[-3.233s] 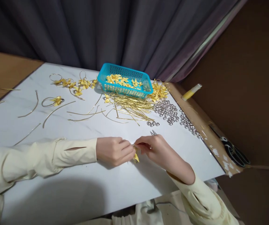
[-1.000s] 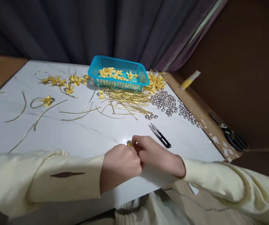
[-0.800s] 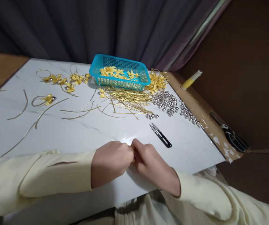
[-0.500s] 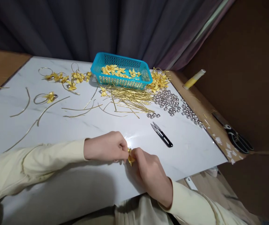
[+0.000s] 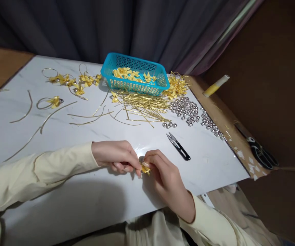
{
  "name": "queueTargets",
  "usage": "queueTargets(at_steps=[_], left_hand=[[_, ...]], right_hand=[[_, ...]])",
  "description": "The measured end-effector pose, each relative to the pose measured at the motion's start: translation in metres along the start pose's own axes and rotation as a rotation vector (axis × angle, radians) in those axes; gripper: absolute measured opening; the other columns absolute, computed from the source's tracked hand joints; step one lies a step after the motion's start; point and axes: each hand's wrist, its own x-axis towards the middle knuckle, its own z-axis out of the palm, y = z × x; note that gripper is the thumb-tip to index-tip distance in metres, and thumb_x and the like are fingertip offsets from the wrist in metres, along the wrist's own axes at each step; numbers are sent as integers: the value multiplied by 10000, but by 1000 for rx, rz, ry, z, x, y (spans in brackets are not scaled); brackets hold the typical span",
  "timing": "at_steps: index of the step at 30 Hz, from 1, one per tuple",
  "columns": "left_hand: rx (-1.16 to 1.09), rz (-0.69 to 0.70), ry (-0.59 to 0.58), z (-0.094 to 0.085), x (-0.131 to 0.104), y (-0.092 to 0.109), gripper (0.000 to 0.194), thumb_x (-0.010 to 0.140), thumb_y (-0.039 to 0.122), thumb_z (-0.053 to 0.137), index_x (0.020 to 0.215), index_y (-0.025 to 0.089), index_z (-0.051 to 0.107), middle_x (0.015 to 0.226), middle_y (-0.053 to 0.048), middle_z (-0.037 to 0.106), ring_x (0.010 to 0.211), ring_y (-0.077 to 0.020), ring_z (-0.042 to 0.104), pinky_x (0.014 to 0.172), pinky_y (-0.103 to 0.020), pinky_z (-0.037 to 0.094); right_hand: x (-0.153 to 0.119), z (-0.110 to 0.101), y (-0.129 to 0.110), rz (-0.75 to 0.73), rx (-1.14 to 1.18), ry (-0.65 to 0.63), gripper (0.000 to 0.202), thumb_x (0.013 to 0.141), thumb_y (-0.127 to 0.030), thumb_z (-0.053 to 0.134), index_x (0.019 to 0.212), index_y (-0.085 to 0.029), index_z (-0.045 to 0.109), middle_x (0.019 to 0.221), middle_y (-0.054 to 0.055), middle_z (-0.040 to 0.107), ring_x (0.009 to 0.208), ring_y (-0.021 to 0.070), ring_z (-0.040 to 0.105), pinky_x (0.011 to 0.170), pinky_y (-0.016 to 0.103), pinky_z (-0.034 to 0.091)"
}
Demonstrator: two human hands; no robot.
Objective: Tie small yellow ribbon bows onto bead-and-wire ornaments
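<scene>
Between my hands, low over the near part of the white table, is a small yellow flower (image 5: 145, 168) with thin gold wire at it. My left hand (image 5: 119, 158) pinches its left side with the fingertips. From the right, my right hand (image 5: 163, 172) grips the same flower between thumb and fingers. The fingers cover much of it. Beyond my right hand lie black thread snips (image 5: 178, 147), blades pointing away. Gold wires (image 5: 147, 106) are heaped farther back, beside a pile of silver beads (image 5: 184, 108).
A blue basket (image 5: 137, 87) holds yellow flowers at the back. More yellow flowers (image 5: 177, 85) lie right of it, and wired ones (image 5: 55, 101) at left. Loose wires curve across the left side. Black-handled scissors (image 5: 260, 152) and a yellow-white tube (image 5: 216, 86) are at the right edge.
The flower has turned between my fingertips, and its wire now shows below. My right hand's fingers have shifted upward around it. The camera view has moved slightly.
</scene>
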Motion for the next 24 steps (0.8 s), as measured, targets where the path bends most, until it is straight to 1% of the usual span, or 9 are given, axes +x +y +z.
queueTargets(at_steps=[3, 7, 10, 14, 18, 21, 24], left_hand=[[-11, 10, 32, -1, 1, -1, 165, 683, 251, 630, 678, 88, 654, 359, 79, 362, 316, -26, 189, 349, -197, 104], [-8, 26, 68, 0, 2, -2, 155, 676, 242, 616, 662, 93, 656, 349, 71, 390, 304, -27, 194, 340, -195, 109], [12, 28, 92, 0, 2, -2, 131, 651, 222, 614, 627, 96, 641, 339, 55, 438, 294, -30, 208, 338, -199, 120], [53, 58, 110, -1, 2, -4, 161, 665, 234, 600, 586, 96, 623, 378, 20, 522, 287, -26, 224, 346, -214, 128], [53, 83, 130, -2, 4, -7, 184, 685, 235, 592, 565, 95, 607, 432, -3, 569, 295, -19, 235, 353, -218, 115], [35, 72, 161, -3, 5, -9, 183, 675, 249, 611, 587, 88, 609, 427, 2, 552, 297, -17, 230, 352, -215, 120], [32, 59, 168, -4, 7, -11, 221, 672, 284, 624, 569, 90, 599, 390, 23, 493, 293, -16, 211, 355, -215, 119]], right_hand=[[0, 1, 1, -30, -70, 11, 241, 772, 21, 372, 833, -185, 481, 840, 75, 569, 730, 152, 547, 603, 236, 446], [0, 3, 1, -168, -253, 60, 227, 830, 7, 366, 877, -159, 515, 858, 101, 596, 744, 162, 565, 600, 246, 461], [1, 3, -1, -229, -303, 57, 194, 861, -15, 378, 868, -138, 528, 852, 115, 616, 726, 164, 568, 602, 257, 471], [1, 5, 0, -205, -264, 69, 186, 858, -17, 392, 870, -139, 532, 854, 113, 628, 731, 163, 575, 616, 263, 482], [-1, 7, 2, -150, -174, 68, 248, 806, 33, 382, 888, -147, 532, 882, 110, 628, 765, 161, 587, 645, 265, 497], [-2, 7, 3, -122, -145, 75, 279, 783, 50, 376, 885, -155, 536, 895, 108, 634, 777, 163, 597, 649, 273, 504], [-4, 7, 1, -116, -169, 78, 290, 782, 50, 377, 885, -164, 543, 904, 101, 654, 786, 168, 616, 648, 284, 512]])
